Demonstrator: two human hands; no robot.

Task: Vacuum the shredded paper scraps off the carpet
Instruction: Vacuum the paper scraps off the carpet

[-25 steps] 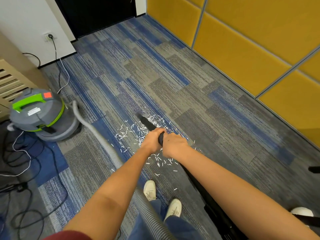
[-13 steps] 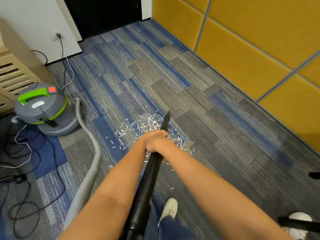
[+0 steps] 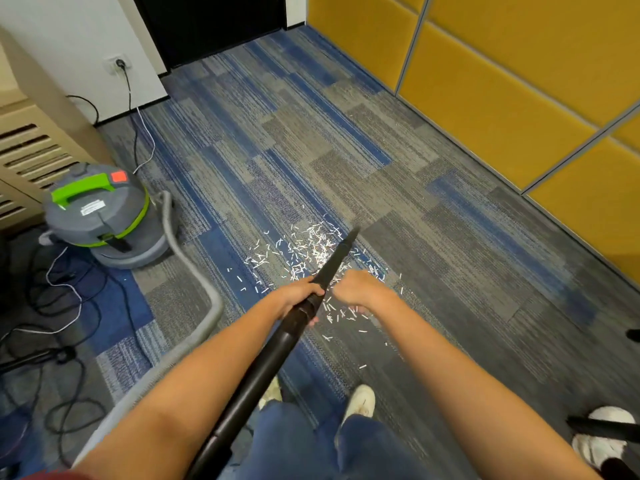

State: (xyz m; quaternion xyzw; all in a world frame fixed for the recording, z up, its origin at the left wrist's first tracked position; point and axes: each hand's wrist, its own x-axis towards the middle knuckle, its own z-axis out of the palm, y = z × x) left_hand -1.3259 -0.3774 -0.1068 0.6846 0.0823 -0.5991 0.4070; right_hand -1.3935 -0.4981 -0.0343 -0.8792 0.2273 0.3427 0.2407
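White shredded paper scraps (image 3: 309,246) lie scattered on the blue and grey carpet (image 3: 433,237) just ahead of my feet. A black vacuum wand (image 3: 270,358) runs from the bottom of the view up to a narrow nozzle tip (image 3: 346,242) that sits at the right edge of the scrap pile. My left hand (image 3: 299,292) grips the wand where the nozzle joins the tube. My right hand (image 3: 360,289) hangs just right of the wand, apart from it, back up and fingers curled loosely downward over several scraps.
The grey and green vacuum canister (image 3: 100,216) stands at the left, its grey hose (image 3: 194,282) curving toward me. Cables (image 3: 62,306) lie tangled beside it, one plugged into a wall socket (image 3: 117,63). Yellow wall panels (image 3: 485,81) bound the right. Someone's white shoe (image 3: 602,441) is bottom right.
The wand swung from my right side to the middle, its nozzle now at the pile's right edge. My right hand has let go of the wand and moved right.
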